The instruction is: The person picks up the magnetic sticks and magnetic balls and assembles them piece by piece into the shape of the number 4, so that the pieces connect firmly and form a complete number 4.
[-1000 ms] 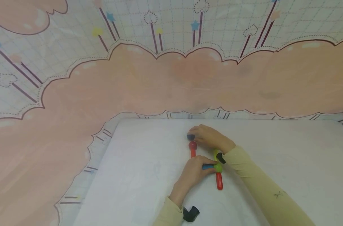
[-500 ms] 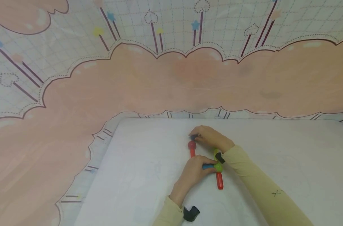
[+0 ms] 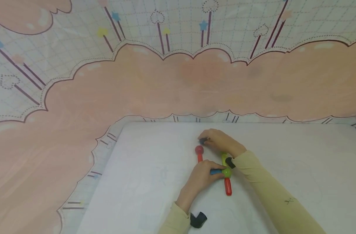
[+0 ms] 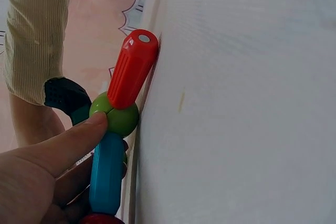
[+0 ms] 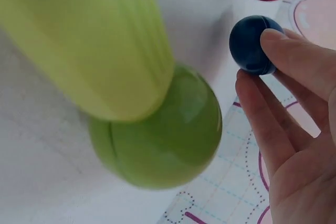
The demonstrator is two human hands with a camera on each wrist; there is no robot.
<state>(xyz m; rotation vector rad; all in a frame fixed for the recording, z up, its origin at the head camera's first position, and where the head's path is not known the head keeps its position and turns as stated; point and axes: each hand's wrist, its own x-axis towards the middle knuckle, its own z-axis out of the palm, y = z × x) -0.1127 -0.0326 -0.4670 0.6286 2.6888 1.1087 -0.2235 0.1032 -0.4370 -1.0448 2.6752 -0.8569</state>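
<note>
My left hand point(image 3: 199, 175) pinches a green ball point(image 4: 122, 115), the thumb lying on it where a blue rod point(image 4: 106, 174) and a red rod point(image 4: 134, 69) join. This ball also meets a yellow-green rod point(image 3: 224, 160), partly hidden by my right wrist. Another red rod point(image 3: 199, 158) with a red ball point(image 3: 199, 149) at its far end runs behind my left hand. My right hand point(image 3: 222, 141) holds a dark blue ball point(image 5: 252, 45) between thumb and fingertips, slightly apart from the red ball. Close to the right wrist camera, a green ball point(image 5: 168, 135) caps the yellow-green rod.
The parts lie on a white tabletop point(image 3: 143, 169). Beyond its far edge hangs a pink and white patterned cloth point(image 3: 166, 84). Black bands point(image 3: 198, 220) sit at both wrists, over pale yellow sleeves point(image 3: 274, 191).
My right hand has shifted a little to the right with the dark blue ball, opening a small gap from the red ball. My left hand stays in place on the green ball.
</note>
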